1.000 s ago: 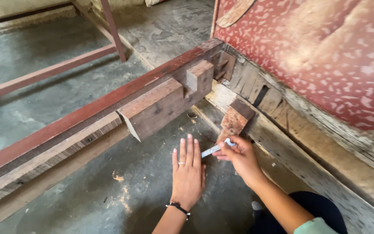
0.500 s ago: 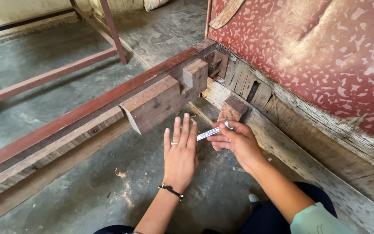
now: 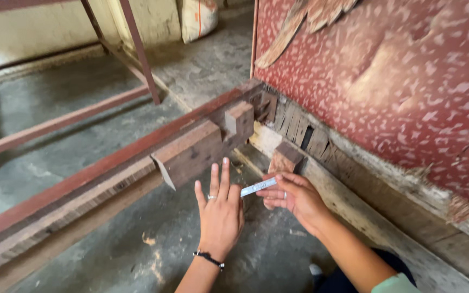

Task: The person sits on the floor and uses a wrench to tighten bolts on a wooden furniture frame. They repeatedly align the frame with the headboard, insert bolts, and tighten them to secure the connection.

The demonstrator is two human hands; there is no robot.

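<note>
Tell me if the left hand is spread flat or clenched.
Spread flat: the left hand shows its fingers straight and extended above the floor, holding nothing.

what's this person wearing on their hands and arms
The left hand has a thin silver ring on one finger and a black cord bracelet around the wrist. The right hand also wears a thin ring. Both forearms are bare; a pale green sleeve edge shows on the right upper arm.

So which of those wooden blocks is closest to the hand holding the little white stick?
The small reddish block beside the right hand, just beyond its fingertips. The bigger blocks on the long beam lie further left, nearer the left hand.
</note>
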